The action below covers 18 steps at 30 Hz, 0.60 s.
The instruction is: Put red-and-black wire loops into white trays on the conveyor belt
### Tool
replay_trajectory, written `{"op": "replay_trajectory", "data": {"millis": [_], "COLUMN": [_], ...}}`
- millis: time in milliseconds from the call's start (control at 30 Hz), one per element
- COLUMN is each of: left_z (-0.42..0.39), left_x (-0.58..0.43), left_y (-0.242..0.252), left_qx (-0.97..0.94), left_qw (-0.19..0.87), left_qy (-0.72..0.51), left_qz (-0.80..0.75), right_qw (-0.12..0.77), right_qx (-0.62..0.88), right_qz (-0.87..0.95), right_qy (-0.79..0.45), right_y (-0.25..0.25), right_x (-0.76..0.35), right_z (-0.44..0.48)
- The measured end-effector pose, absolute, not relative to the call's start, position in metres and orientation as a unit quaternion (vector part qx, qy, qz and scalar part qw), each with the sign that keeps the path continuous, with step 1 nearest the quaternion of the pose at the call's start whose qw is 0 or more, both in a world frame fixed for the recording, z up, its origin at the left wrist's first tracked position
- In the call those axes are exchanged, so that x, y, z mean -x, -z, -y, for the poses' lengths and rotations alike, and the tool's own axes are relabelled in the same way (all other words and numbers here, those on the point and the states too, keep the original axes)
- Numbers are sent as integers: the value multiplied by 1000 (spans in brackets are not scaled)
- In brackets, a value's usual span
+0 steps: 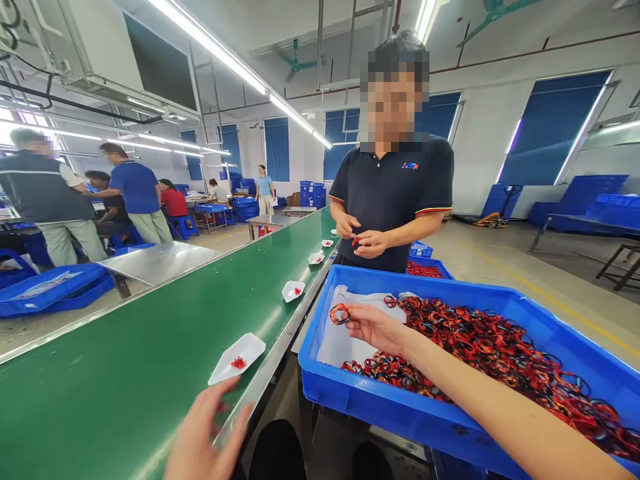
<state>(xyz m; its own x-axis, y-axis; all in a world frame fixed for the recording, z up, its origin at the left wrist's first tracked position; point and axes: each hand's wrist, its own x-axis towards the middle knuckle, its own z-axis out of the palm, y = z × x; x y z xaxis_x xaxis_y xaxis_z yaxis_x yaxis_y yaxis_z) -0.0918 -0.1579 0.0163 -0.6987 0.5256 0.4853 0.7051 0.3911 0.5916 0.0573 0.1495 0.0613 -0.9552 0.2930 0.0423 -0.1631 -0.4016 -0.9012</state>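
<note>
Pinched in the fingertips of my right hand is a small coil of red and black wire, held above the near left part of a blue bin. A heap of similar wire coils fills much of that bin, with white lining showing at its left end. My left hand is over the near edge of the green conveyor belt, its fingers apart and nothing seen in them. Just beyond its fingertips lies a white tray with small red pieces in it.
Several smaller white trays, such as one tray, line the green belt further on. A metal rail edges the belt beside the bin. Across the bin a co-worker handles a small red item. Other people work at the left.
</note>
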Motion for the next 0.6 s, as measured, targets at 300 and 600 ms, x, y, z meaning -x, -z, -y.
{"op": "replay_trajectory", "data": {"millis": [300, 600], "left_z": [-3, -9], "left_x": [52, 51], "left_y": [-33, -34], "left_qx": [510, 497], "left_qw": [22, -57], "left_qy": [553, 579], "left_qz": [659, 643], "right_qw": [129, 109], "right_qx": [71, 62], "right_qz": [539, 551], "right_qy": [-829, -825], "right_y": [-54, -48], "right_x": [-54, -50], "right_z": [-148, -144]}}
